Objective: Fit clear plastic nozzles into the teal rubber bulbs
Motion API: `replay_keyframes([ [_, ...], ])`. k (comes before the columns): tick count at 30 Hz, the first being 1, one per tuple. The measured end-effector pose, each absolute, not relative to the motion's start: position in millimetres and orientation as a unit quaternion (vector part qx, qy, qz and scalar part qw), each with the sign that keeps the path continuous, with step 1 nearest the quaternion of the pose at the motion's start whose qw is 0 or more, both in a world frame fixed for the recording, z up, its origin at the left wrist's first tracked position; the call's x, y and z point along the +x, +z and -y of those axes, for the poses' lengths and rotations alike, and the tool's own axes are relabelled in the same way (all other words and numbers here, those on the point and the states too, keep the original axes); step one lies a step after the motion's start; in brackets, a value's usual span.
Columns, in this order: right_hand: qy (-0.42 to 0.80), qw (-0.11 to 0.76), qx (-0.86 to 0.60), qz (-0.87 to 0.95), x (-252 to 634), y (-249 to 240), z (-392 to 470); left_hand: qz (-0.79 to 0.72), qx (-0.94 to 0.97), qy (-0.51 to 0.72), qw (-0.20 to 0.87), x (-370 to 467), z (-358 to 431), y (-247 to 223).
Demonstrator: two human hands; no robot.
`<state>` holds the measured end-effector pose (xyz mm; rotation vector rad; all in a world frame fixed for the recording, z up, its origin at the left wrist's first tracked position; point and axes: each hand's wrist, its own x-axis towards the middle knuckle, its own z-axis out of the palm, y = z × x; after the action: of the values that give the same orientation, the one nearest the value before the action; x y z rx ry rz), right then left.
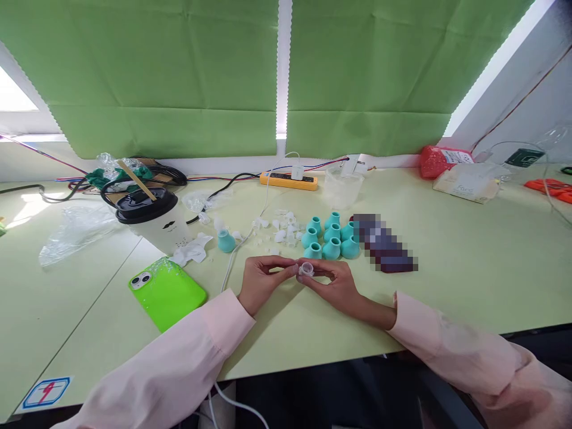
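Between the fingertips of both hands is a small clear plastic ring-shaped piece (pixel 306 270), its round opening facing up toward me. My left hand (pixel 267 280) pinches it from the left, thumb and index finger closed. From the right, my right hand (pixel 333 285) grips it with thumb and fingers. Just beyond my hands stand several teal rubber bulbs (pixel 331 248) grouped together. A single teal bulb with a clear top (pixel 226 241) sits apart to the left. Small translucent plastic pieces (pixel 286 227) lie scattered between them.
A bright green phone (pixel 167 292) and a lidded paper cup (pixel 161 229) are at left, with crumpled tissue (pixel 192 249) beside them. A white cable (pixel 232 256) crosses the table. Behind are an orange power strip (pixel 288 180) and a clear plastic cup (pixel 342 187). A blurred dark object (pixel 386 247) lies right.
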<state>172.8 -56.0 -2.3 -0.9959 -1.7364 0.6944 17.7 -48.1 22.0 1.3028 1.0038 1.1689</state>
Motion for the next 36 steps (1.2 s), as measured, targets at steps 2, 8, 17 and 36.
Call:
replay_keyframes([
  [2, 0.251, 0.479, -0.411, 0.734, 172.8, -2.0, 55.4, -0.421, 0.564, 0.493, 0.512, 18.0, 48.4, 21.5],
  [8, 0.185, 0.392, -0.426, 0.794, 173.5, -2.2, 55.0, -0.391, 0.661, 0.534, 0.354, 18.5, 52.0, 21.5],
  [17, 0.281, 0.428, -0.43, 0.744, 173.6, 1.6, 60.5, -0.379, 0.701, 0.501, 0.337, 17.7, 50.7, 22.2],
  [36, 0.485, 0.479, -0.4, 0.612, 172.3, 6.9, 57.4, -0.311, 0.707, 0.541, 0.333, 18.7, 49.6, 23.3],
])
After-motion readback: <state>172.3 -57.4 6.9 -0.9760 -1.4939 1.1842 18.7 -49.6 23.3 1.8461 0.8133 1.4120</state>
